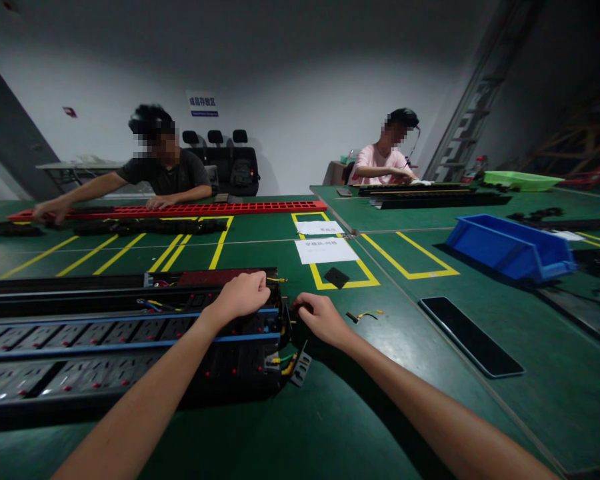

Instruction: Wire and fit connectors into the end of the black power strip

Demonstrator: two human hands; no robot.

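Several long dark strips with sockets and red buttons [125, 370] lie side by side on the green table, their ends near the middle. My left hand [243, 293] rests on top of the strips close to their right ends, its fingers curled; anything under it is hidden. Just right of the ends, my right hand [320, 317] has thumb and fingers pinched beside a small end part; what they grip is too small to name. A metal end plate [301, 368] with yellow and green wires hangs tilted at the nearest strip's end.
A phone-like black slab [473, 337] and a blue bin [510, 250] lie to the right. Short wires [367, 315], a dark plate [337, 277] and paper labels [327, 251] lie beyond my right hand. Two people work across the table, one at a red rail [195, 209].
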